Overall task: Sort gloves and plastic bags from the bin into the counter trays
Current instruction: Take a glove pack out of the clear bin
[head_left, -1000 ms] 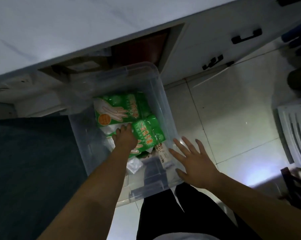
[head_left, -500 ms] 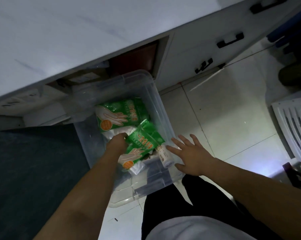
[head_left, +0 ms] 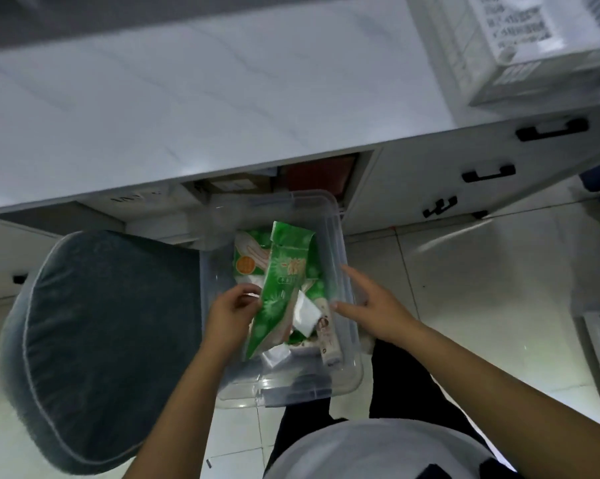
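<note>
**Green glove pack lifted on end over the clear bin**

The left hand (head_left: 234, 314) has its fingers curled round the near left edge of a green glove pack (head_left: 280, 292), pinching it. The pack stands tilted above the clear bin (head_left: 340, 236), its long axis running from its low end nearest the person up and away toward the counter (head_left: 201, 108), the top leaning slightly right. A second green glove pack (head_left: 248, 257) lies flat in the bin behind it, partly hidden. White folded plastic (head_left: 305, 314) and a small printed roll (head_left: 327, 335) lie beside the pack's lower end.

The right hand (head_left: 378, 307) hovers over the bin's right wall, fingers straight and spread, holding nothing.

The bin sits on the tiled floor, its far end tucked under the counter edge. A dark cushioned seat (head_left: 98, 340) crowds the bin's left side; open floor lies to the right.
</note>
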Available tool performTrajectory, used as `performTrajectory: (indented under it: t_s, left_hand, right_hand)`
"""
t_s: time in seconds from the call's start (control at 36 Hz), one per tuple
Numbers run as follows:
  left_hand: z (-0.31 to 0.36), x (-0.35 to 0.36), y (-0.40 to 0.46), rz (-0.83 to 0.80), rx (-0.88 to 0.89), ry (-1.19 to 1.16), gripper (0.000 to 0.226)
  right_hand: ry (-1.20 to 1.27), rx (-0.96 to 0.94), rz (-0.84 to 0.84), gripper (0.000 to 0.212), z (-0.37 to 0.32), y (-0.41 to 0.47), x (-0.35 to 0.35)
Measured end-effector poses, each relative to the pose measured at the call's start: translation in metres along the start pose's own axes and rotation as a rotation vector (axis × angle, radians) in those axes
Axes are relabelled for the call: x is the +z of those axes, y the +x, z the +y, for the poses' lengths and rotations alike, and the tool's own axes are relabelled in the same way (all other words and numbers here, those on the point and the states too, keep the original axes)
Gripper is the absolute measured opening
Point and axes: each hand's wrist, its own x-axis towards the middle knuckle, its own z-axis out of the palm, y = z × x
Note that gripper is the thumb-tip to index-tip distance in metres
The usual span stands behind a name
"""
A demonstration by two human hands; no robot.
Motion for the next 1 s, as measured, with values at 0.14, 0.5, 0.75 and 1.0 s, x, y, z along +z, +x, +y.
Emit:
performTrajectory:
  t_s: [0.14,0.5,0.75,1.0]
  left_hand:
    - [0.041,0.015,-0.04,0.07,-0.081,-0.455,0.018]
    - [0.171,0.121,-0.051,0.212,0.015,-1.005,0.027]
    - [0.272,0.149,0.034,0.395,0.081,-1.005,0.021]
    - [0.27,0.14,0.132,0.389,-0.066,0.639,0.071]
  right_hand:
    - [-0.021,-0.17,-0.1,0.093,-0.027,0.002,-0.031]
    - [-0.301,-0.705,-0.214,0.097,-0.09,0.035,-0.175]
    - [-0.432,-0.8,-0.013,0.084,-0.151,0.097,-0.246]
    - [-0.879,-0.595,-0.029,0.08,-0.166,0.215,-0.231]
